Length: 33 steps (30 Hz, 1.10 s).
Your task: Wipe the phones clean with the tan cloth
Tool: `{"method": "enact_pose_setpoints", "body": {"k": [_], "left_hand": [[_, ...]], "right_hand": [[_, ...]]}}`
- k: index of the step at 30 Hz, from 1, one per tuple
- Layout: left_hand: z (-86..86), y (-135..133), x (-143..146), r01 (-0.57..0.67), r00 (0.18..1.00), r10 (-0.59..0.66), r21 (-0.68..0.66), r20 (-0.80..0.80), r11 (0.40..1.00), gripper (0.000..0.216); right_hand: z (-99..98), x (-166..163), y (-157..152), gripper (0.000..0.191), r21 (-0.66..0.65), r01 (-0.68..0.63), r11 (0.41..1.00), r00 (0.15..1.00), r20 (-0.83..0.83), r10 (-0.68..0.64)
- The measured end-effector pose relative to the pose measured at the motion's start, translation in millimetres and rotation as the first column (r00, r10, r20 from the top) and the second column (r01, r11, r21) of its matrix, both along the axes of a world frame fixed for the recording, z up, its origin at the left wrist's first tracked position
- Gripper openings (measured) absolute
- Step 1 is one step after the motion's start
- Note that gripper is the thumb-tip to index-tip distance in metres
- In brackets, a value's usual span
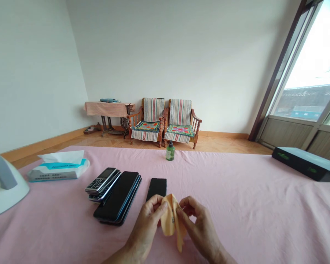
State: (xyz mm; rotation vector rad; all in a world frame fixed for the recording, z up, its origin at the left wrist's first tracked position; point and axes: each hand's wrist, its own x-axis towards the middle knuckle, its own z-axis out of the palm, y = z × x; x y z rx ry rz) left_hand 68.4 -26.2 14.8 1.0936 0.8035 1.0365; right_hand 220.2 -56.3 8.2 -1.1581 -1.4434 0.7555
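A small yellow cloth point(169, 220) hangs between my two hands, with dark printing on its face. My left hand point(148, 218) pinches its upper left edge between thumb and fingers. On the other side, my right hand point(199, 223) grips the upper right edge the same way. Behind and partly beneath them a black smartphone point(157, 187) lies flat, its lower part hidden by the cloth and my left hand. To the left are stacked smartphones point(119, 196), with keypad phones point(103, 180) piled against them.
A pink cloth point(242, 205) covers the surface. On it stand a green bottle point(170, 152) at the far edge, a tissue pack point(59, 170) and a white, grey-handled object point(2, 187) at left, and a black box point(305, 165) at right. Two chairs point(180, 113) stand beyond.
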Motion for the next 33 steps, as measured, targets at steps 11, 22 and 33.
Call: {"method": "enact_pose_setpoints", "body": {"k": [11,22,33], "left_hand": [[-2.4,-4.4,-3.0,-0.044,0.992,0.042,-0.013,-0.122,0.999,0.036],[5.2,-9.4,2.2,0.083,0.994,-0.078,0.055,-0.081,0.995,0.037],[-1.6,-4.6,0.4,0.134,0.991,-0.132,-0.05,0.025,0.99,0.035]], "right_hand": [[6.9,11.6,0.3,0.023,0.127,0.366,0.922,0.923,0.078,-0.377],[11.6,-7.5,-14.3,0.019,0.248,-0.156,0.956,0.979,0.17,0.115],[-5.5,6.9,-5.2,0.024,0.129,0.123,0.984,0.992,-0.057,-0.116]]}}
